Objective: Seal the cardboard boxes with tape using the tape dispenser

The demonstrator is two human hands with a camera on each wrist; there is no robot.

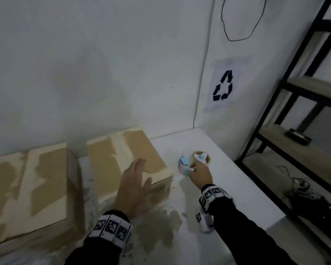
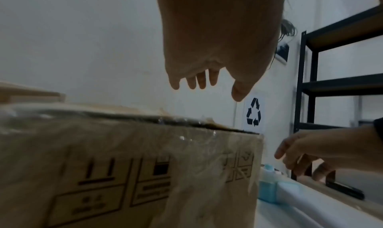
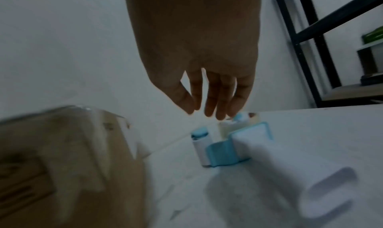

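Two cardboard boxes stand side by side on a white table (image 1: pixel 227 180), the left box (image 1: pixel 27 188) and the right box (image 1: pixel 126 155), both with pale tape strips on top. My left hand (image 1: pixel 136 175) hovers flat over the near right corner of the right box (image 2: pixel 124 166), fingers straight and holding nothing. A white and blue tape dispenser (image 1: pixel 187 165) lies on the table just right of that box. My right hand (image 1: pixel 196 170) is right above it. In the right wrist view its fingers (image 3: pixel 209 107) point down at the dispenser (image 3: pixel 228 149), not closed round the white handle (image 3: pixel 290 169).
A black metal shelf rack (image 1: pixel 287 104) stands close on the right, beyond the table's right edge. Cables (image 1: pixel 313 197) lie low beside it. A recycling sign (image 1: pixel 223 86) hangs on the wall behind. Brown stains (image 1: pixel 157 226) mark the table near me.
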